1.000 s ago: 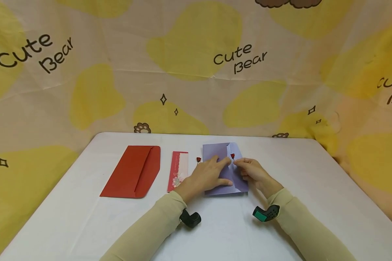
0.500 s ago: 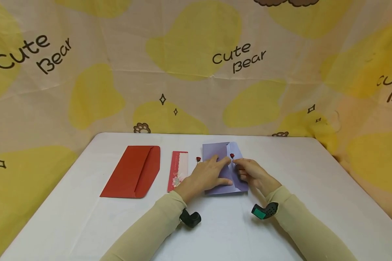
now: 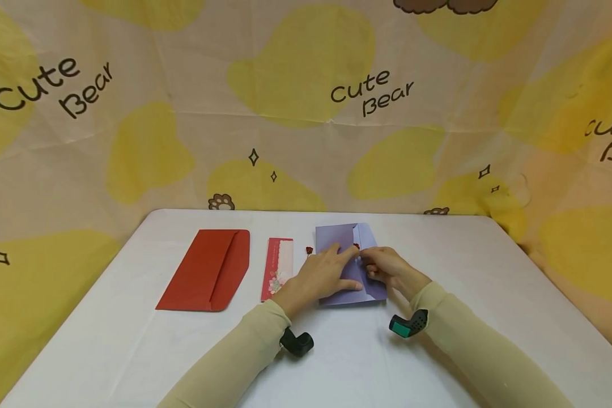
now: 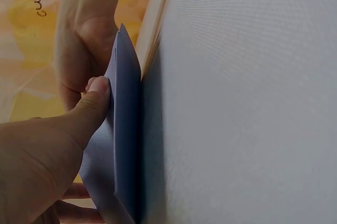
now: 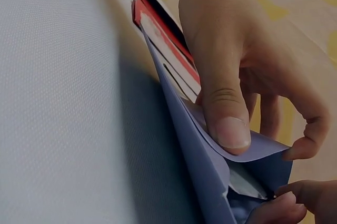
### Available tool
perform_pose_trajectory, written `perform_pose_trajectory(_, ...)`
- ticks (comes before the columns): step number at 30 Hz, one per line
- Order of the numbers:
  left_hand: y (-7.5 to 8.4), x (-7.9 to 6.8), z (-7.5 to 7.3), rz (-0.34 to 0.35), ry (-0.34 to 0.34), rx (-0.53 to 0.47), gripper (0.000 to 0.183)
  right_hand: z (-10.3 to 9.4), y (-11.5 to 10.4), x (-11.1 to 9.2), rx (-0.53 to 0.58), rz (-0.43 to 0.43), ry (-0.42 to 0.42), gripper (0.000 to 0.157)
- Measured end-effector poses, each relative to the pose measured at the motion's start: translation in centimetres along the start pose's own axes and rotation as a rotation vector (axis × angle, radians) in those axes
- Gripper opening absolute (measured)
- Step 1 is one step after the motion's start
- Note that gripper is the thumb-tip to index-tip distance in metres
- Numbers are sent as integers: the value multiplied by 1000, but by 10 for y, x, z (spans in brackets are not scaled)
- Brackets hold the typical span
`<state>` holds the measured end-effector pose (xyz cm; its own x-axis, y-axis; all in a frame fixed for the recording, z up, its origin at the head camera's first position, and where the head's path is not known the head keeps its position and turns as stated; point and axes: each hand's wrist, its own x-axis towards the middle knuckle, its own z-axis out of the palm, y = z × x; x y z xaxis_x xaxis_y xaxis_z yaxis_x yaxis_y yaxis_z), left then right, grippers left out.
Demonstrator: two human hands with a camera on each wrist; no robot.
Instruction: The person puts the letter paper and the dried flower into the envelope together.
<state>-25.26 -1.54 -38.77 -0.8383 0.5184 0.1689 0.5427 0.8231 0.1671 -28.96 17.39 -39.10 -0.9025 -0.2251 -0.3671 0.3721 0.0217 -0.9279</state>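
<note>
A purple envelope [image 3: 336, 232] lies on the white table with its flap side to the right. My left hand [image 3: 322, 273] rests across it, fingers spread; in the right wrist view the left thumb [image 5: 231, 132] presses its face and another fingertip is at the mouth's edge, which gapes. My right hand [image 3: 394, 269] pinches a small artificial red rose [image 3: 356, 246] by its thin stem at that mouth, the bloom close to the left index fingertip. Most of the stem is hidden. Left of the envelope lies a second small red rose [image 3: 309, 250], partly behind the left hand.
A pink and white flower-printed card [image 3: 277, 266] lies left of the left hand. Farther left is a red envelope [image 3: 204, 272] with its flap folded out. Both lie on the white table [image 3: 148, 351], in front of a yellow printed cloth [image 3: 296, 68].
My right hand has moved slightly left with the rose, bringing the bloom from the flap side to the envelope's mouth beside the left index finger. The left hand has stayed in place.
</note>
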Motion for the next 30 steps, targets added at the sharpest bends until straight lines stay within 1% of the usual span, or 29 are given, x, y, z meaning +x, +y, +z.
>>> perform_pose_trajectory(7, 1, 0, 0, -2, -1, -4, 68, 3, 1, 2, 0, 5, -14, 24)
perform_pose_trajectory(14, 1, 0, 0, -5, -9, -5, 68, 6, 2, 4, -12, 14, -3, 25)
perform_pose_trajectory(18, 1, 0, 1, -4, -2, -4, 70, 6, 2, 6, -14, 5, -2, 25)
perform_pose_trajectory(25, -1, 0, 3, 6, 16, -3, 69, 6, 1, 6, -24, 2, -32, 28)
perform_pose_trajectory(30, 0, 1, 3, 3, 17, -7, 68, 4, 0, 6, -36, 9, -16, 26)
